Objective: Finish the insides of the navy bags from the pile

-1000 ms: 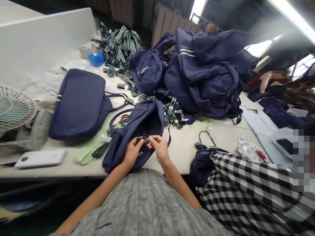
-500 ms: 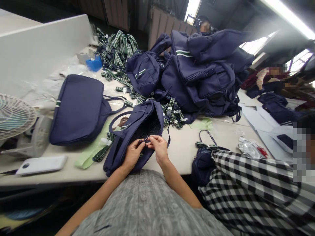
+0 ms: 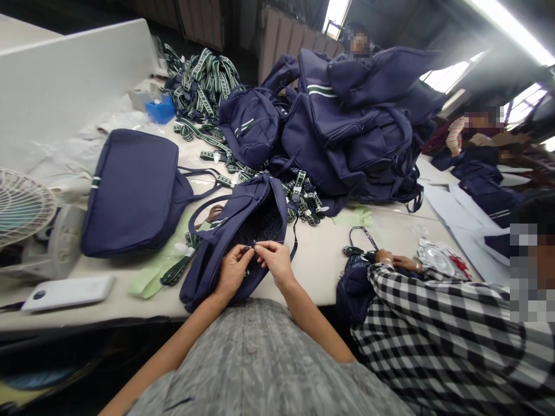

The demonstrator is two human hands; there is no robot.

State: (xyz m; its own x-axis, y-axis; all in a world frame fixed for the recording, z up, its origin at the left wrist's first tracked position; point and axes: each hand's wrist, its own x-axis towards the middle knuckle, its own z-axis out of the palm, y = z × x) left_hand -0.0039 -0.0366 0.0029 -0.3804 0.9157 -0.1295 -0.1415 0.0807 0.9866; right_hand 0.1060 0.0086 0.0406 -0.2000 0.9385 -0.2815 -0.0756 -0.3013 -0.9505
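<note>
An open navy bag (image 3: 203,268) lies tilted on the table in front of me, its dark inside showing. Over its near edge my left hand (image 3: 235,268) is closed in a pinch on a small dark piece at the bag's opening. My right hand (image 3: 276,263) pinches right beside it, fingertips almost touching those of the left; what it holds is too small to name. A thin thread-like line shows near the right fingertips. Green and white patterned straps (image 3: 176,270) lie left of the bag, on a pale green strip (image 3: 145,281).
Another navy bag (image 3: 132,193), a white phone (image 3: 67,293) and a fan (image 3: 26,208) are at left. Behind are piled navy bags (image 3: 333,133), a strap heap (image 3: 202,81) and a blue box (image 3: 160,110). At right, a person in a checkered sleeve (image 3: 437,306) handles a dark item.
My right fingertips have closed in nearer to the left ones. At right, the co-worker's hands have come into view over the dark item. The view has shifted slightly.
</note>
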